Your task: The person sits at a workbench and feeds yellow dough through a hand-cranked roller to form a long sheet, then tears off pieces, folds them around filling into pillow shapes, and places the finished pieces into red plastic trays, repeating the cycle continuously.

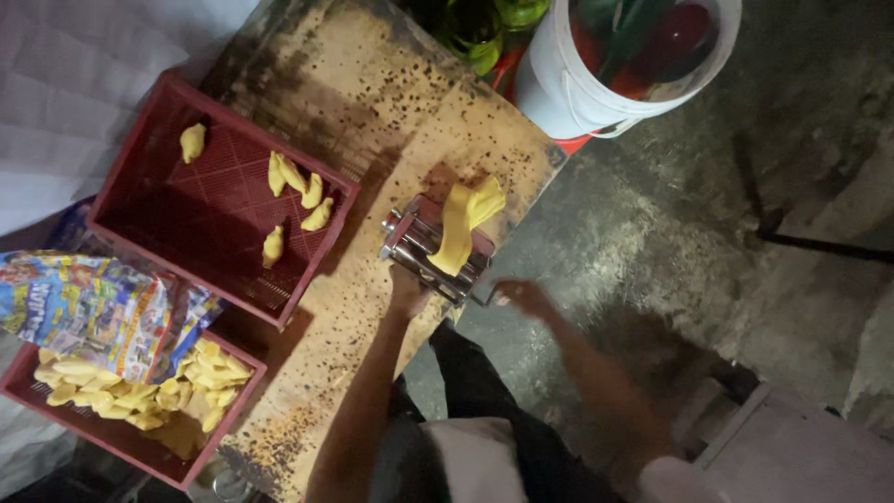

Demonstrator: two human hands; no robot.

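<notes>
A small shiny metal roller machine (424,247) stands at the near edge of the stained, speckled wooden bench (372,102), and a folded strip of yellow dough (461,224) hangs over its top. The strip's long axis runs from the far right, where it bunches in folds, down toward the person, with its lower end lying on the rollers. The left hand (408,291) sits against the near side of the machine, just below that lower end, so it is the hand nearer the dough; its grip looks closed loosely on the machine's body or the dough's end, though the dim light hides which. The right hand (523,296) is off the bench edge to the right, its grip curled around the thin metal crank handle (484,298) that sticks out of the machine's side.

To the left on the bench lies a red plastic crate (177,233) with a few short yellow dough pieces (298,186) scattered in it. A second red crate (56,414), nearer, holds a heap of the same pieces, partly under a colourful printed bag (93,312). A white plastic bucket (577,93) stands beyond the bench
</notes>
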